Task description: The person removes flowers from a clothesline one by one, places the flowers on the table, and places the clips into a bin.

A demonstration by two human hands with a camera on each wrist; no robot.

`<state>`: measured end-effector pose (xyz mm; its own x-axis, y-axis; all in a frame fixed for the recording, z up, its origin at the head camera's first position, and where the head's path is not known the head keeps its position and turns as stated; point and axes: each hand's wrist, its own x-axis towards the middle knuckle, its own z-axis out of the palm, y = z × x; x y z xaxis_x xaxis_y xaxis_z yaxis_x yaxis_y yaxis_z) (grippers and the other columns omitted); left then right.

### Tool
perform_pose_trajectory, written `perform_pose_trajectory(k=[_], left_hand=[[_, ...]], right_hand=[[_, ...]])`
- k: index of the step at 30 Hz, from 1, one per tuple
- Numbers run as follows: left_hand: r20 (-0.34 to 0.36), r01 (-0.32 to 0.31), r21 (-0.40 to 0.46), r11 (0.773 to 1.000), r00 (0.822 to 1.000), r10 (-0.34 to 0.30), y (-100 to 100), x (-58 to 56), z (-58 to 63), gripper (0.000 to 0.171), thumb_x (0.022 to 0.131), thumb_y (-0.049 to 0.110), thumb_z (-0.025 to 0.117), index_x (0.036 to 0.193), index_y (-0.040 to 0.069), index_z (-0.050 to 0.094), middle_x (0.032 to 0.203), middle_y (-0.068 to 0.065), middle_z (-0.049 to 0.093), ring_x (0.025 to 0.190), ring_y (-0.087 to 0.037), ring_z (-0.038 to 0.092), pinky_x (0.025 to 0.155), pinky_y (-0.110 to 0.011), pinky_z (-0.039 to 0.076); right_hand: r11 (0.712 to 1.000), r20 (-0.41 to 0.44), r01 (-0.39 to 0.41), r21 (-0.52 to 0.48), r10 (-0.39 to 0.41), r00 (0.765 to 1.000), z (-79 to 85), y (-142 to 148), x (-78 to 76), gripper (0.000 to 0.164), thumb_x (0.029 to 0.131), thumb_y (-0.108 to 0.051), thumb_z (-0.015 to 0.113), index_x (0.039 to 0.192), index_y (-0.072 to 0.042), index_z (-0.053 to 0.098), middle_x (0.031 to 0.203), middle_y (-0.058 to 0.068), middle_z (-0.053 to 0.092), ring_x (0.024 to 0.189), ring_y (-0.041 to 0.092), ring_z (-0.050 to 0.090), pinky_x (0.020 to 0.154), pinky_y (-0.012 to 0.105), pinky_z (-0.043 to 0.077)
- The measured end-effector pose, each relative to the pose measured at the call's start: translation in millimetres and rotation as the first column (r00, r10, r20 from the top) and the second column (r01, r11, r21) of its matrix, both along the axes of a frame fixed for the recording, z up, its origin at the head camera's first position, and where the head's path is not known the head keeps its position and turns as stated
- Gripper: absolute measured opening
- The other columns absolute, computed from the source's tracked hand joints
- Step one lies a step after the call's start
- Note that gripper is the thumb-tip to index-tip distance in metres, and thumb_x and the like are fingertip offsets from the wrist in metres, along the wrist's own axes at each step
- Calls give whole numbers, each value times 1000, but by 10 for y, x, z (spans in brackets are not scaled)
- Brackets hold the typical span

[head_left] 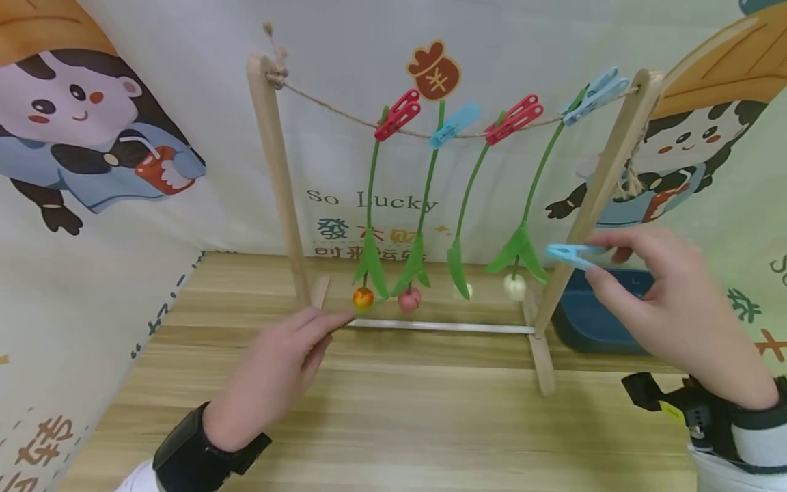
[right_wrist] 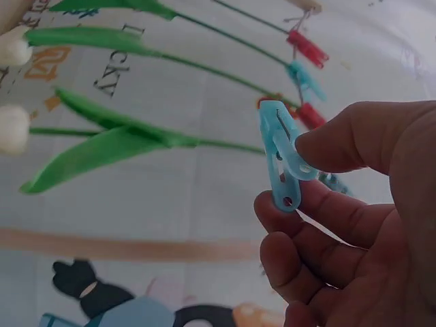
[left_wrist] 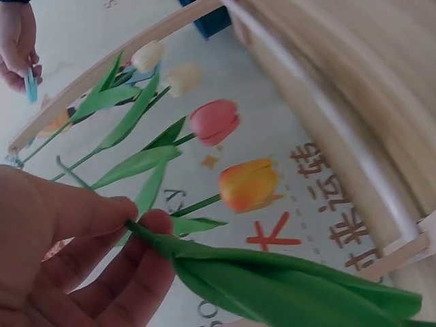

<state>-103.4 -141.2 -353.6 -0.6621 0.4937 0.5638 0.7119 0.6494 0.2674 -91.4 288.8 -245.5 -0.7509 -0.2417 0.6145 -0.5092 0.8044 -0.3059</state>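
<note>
Both hands loaded rn. L hand (head_left: 277, 369) has thumb + index pinched on a leafy green stem (left_wrist: 272, 276); L wrist cam shows it clearly, leaves running off the lower R edge so bloom end is out of frame. Head cam barely shows that stem, hand is in the way. Position: low on L side of the wooden rack, near the orange-yellow tulip (head_left: 363, 298). R hand (head_left: 670, 314) pinches a light-blue clothespin (head_left: 565, 250) btwn thumb + fingers, up in the air by the right post (head_left: 604, 184), well below the twine (head_left: 338, 109). On the twine, 4 flowers hang heads-down, one clip each. L to R: red clip (head_left: 397, 115) w/ orange-yellow; blue clip (head_left: 456, 125) w/ pink tulip (head_left: 408, 299); red w/ a white one mostly hidden behind its leaf; blue w/ another white tulip (head_left: 515, 287), nearest the R post. Twine is tied at top of left post (head_left: 277, 178) and sags a bit mid-span. White rod (head_left: 443, 326) joins the posts down low. Rack stands on wood-grain tabletop (head_left: 430, 410), dk blue tray (head_left: 596, 345) partly behind R post, printed cartoon backdrop (head_left: 203, 41) behind it all. Black straps on both wrists.
</note>
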Motion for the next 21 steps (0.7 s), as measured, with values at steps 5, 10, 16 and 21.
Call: perform_pose_trajectory(k=[5, 10, 16, 21], left_hand=[[80, 4, -114, 993, 997, 5, 2, 51, -243, 48, 89, -8, 80, 132, 13, 73, 113, 1, 72, 96, -15, 69, 74, -32, 61], [122, 10, -215, 977, 992, 17, 61, 45, -485, 57, 85, -14, 79, 132, 17, 73, 109, 3, 70, 99, -14, 67, 74, -30, 60], [153, 31, -264, 964, 988, 10, 135, 10, -773, 63, 77, -24, 69, 125, 17, 76, 101, 4, 68, 95, -18, 68, 72, -33, 59], [192, 41, -276, 960, 981, 13, 162, -11, -919, 53, 81, -21, 72, 118, 16, 79, 98, 4, 68, 94, -20, 69, 79, -38, 61]], right_hand=[[987, 117, 159, 10, -159, 980, -325, 404, 22, 35, 92, 2, 74, 127, 2, 69, 103, 17, 64, 73, 5, 42, 47, 24, 30], [968, 262, 241, 70, -251, 932, -630, 759, -179, 33, 98, -6, 69, 127, 8, 64, 105, 28, 66, 75, 25, 58, 52, 29, 40], [943, 467, 252, 219, -328, 821, -982, 1115, -524, 37, 102, -17, 66, 124, 12, 64, 114, 36, 67, 99, 52, 63, 73, 56, 44], [926, 595, 238, 291, -370, 714, -1177, 1299, -717, 38, 102, -20, 63, 122, 13, 65, 116, 36, 66, 106, 58, 59, 84, 78, 32]])
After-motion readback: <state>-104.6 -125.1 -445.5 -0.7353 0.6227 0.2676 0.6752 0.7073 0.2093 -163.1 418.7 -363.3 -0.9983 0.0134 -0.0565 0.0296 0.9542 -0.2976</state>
